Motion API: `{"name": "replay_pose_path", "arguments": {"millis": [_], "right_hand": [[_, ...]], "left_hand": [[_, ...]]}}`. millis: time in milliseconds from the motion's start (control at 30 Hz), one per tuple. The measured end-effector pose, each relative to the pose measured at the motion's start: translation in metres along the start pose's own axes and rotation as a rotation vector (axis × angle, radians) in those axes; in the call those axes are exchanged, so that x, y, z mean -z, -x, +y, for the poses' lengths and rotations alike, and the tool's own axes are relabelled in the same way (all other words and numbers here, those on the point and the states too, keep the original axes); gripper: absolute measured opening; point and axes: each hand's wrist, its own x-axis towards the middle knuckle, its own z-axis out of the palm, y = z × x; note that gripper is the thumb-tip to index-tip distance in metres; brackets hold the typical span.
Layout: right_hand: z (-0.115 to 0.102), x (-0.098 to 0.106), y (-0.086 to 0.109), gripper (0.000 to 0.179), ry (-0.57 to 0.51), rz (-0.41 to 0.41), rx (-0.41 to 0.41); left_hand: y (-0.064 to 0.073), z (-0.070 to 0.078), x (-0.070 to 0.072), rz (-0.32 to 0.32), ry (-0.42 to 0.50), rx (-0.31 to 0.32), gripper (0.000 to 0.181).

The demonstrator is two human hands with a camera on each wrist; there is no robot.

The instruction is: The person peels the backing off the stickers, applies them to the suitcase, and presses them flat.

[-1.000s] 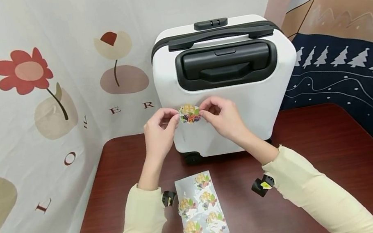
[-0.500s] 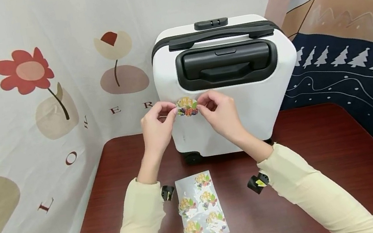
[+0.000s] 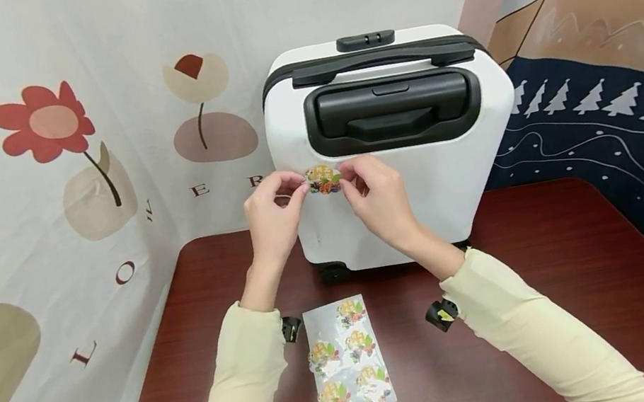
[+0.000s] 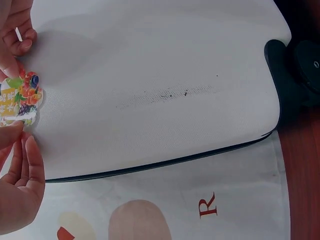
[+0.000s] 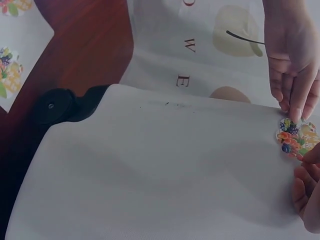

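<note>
A fruit-patterned sticker [image 3: 323, 179] is stretched between both hands, close in front of the white suitcase [image 3: 388, 211], just below the left part of its black handle recess. My left hand [image 3: 272, 217] pinches the sticker's left edge between thumb and fingers. On the opposite edge, my right hand [image 3: 382, 201] pinches it the same way. In the left wrist view the sticker [image 4: 22, 100] overlaps the suitcase shell, with a thumb and fingers at either side. The right wrist view shows the sticker [image 5: 296, 137] at its right edge, near the suitcase's side.
A sticker sheet [image 3: 332, 314] with several similar fruit stickers lies on the dark red table [image 3: 547, 305], between the forearms. Dark scuff marks [image 4: 170, 95] run along the suitcase shell. Behind stands a printed curtain [image 3: 185, 9] with flowers and letters.
Both hands have raised the sticker up the suitcase front, toward the handle recess. Most of the rise came in the first half second. The sticker sheet has stayed in place.
</note>
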Motion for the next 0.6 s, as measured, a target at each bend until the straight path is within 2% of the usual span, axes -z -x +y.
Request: {"name": "replay_pose_path", "arguments": {"millis": [300, 600], "right_hand": [[0.0011, -0.0041, 0.0012, 0.008, 0.06, 0.014, 0.027], [0.0037, -0.0087, 0.0019, 0.007, 0.147, 0.044, 0.099]], "left_hand": [[-0.0003, -0.0053, -0.0033, 0.023, -0.051, -0.064, 0.006], [0.0009, -0.0073, -0.006, 0.04, -0.107, -0.137, 0.007]]}}
